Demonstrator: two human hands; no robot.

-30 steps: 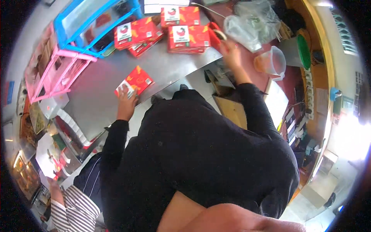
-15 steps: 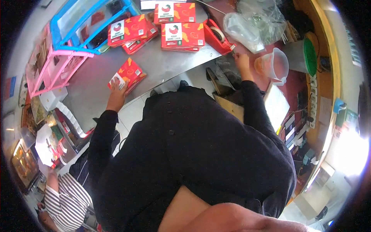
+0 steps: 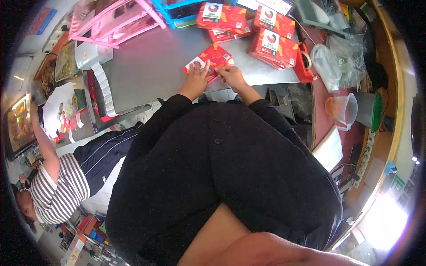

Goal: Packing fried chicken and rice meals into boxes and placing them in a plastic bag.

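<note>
A red cardboard box [image 3: 216, 54] with a white label panel lies at the near edge of the metal table [image 3: 151, 57]. My left hand [image 3: 194, 83] holds it, fingers spread over the label and thumb on its top. At the box's near right edge, my right hand [image 3: 235, 77] pinches with thumb and fingertips; whatever is between them is too small to make out. Beyond lie stacks of matching boxes, one stack [image 3: 222, 20] straight behind and another stack [image 3: 275, 44] to the right. A red tape dispenser [image 3: 304, 64] stands against the right stack.
A pink rack [image 3: 111, 43] and a blue rack [image 3: 182, 6] stand at the back left. Left of the table is a white device [image 3: 91, 55] with a paper strip. To the right are plastic bags [image 3: 330, 62] and a clear jug [image 3: 346, 111]. A person in stripes [image 3: 62, 190] works at far left.
My right hand has left the tape dispenser and come over to the red box under my left hand. The view has turned, so the table and boxes sit further right. The other person's arm now reaches out.
</note>
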